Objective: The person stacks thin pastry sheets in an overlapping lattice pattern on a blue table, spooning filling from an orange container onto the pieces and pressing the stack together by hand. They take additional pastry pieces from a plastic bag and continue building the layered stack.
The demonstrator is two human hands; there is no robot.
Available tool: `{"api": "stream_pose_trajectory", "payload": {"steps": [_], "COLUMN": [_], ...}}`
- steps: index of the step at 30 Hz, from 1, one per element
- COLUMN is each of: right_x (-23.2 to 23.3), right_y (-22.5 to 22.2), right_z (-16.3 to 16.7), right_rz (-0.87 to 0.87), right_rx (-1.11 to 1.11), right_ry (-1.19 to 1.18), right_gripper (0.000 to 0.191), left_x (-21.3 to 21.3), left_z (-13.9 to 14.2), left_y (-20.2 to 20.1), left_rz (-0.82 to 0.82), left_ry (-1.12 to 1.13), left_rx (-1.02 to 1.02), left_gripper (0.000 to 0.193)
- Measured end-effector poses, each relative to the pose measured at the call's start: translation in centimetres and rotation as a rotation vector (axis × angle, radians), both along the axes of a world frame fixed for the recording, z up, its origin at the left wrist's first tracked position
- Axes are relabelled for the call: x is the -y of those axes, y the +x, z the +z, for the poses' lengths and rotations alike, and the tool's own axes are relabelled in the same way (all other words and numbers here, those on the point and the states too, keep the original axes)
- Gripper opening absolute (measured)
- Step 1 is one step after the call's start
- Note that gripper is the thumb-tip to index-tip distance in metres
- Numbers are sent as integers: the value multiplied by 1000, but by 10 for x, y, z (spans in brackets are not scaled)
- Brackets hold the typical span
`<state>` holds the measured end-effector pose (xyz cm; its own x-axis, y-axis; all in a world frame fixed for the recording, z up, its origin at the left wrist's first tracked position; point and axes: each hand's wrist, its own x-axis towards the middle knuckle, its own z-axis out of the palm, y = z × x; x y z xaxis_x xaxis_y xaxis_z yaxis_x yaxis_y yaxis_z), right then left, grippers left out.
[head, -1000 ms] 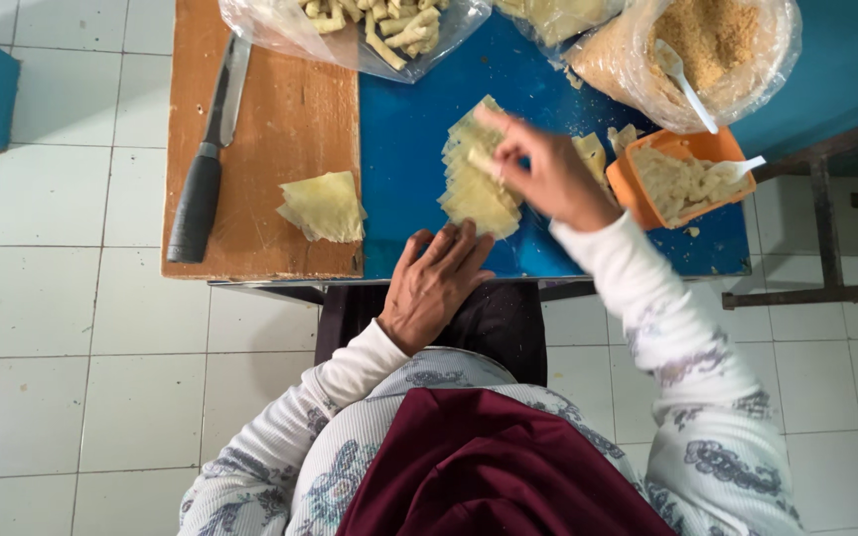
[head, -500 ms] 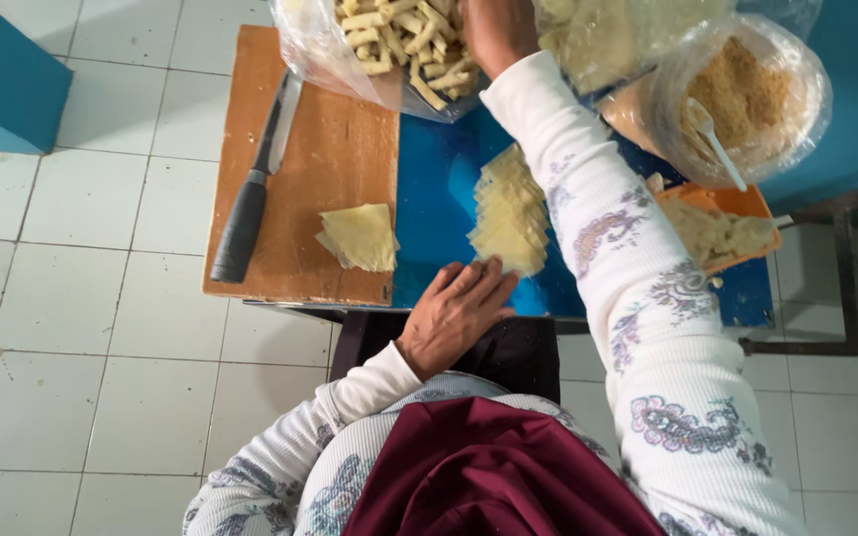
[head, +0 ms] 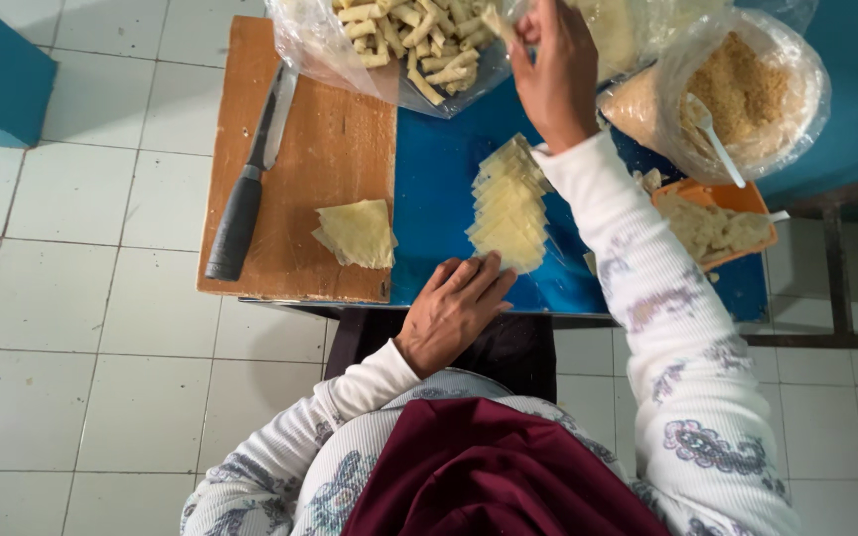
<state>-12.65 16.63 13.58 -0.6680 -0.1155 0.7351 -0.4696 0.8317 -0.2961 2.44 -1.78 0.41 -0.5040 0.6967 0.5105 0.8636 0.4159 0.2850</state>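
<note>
My right hand [head: 553,74] reaches up to the far edge of the table, its fingers pinched on a small pale rolled piece [head: 494,20] at the mouth of a clear plastic bag of rolled pieces [head: 399,40]. My left hand [head: 454,308] lies flat on the near edge of the blue table [head: 439,169], palm down, fingers apart. Its fingertips touch the near end of a row of overlapping pale yellow wrappers [head: 508,208].
A wooden board [head: 320,119] on the left carries a black-handled knife [head: 250,179] and a small pile of wrappers [head: 355,233]. At the right stand a bag of brown crumbs [head: 747,89] with a white spoon [head: 717,134] and an orange tray [head: 717,228] of filling. White floor tiles surround the table.
My right hand has moved from above the row of wrappers up to the bag of rolled pieces. My left hand has stayed on the table's near edge.
</note>
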Motion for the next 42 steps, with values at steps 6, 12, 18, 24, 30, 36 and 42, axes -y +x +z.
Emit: {"api": "stream_pose_trajectory", "payload": {"steps": [6, 12, 18, 24, 30, 36, 42], "right_x": [-21, -47, -142, -184, -209, -209, -215], "right_y": [8, 8, 137, 165, 176, 168, 172], "right_z": [-16, -9, 14, -42, -52, -56, -40], "right_rz": [215, 474, -374, -606, -668, -587, -467], "right_rx": [515, 193, 107, 218, 85, 135, 327], "right_ry": [-415, -565, 274, 407, 401, 383, -137], "right_gripper": [17, 10, 3, 12, 9, 6, 13], "left_x": [-3, -1, 2, 2, -1, -11, -21], "left_z": [-6, -10, -4, 2, 2, 1, -3], "left_y": [1, 0, -2, -3, -8, -16, -17], "left_rz": [32, 15, -10, -16, 33, 319, 354], "left_ry": [33, 54, 43, 83, 243, 221, 199], "left_rx": [-29, 13, 8, 122, 257, 168, 186], "left_gripper": [42, 41, 41, 38, 27, 31, 26]}}
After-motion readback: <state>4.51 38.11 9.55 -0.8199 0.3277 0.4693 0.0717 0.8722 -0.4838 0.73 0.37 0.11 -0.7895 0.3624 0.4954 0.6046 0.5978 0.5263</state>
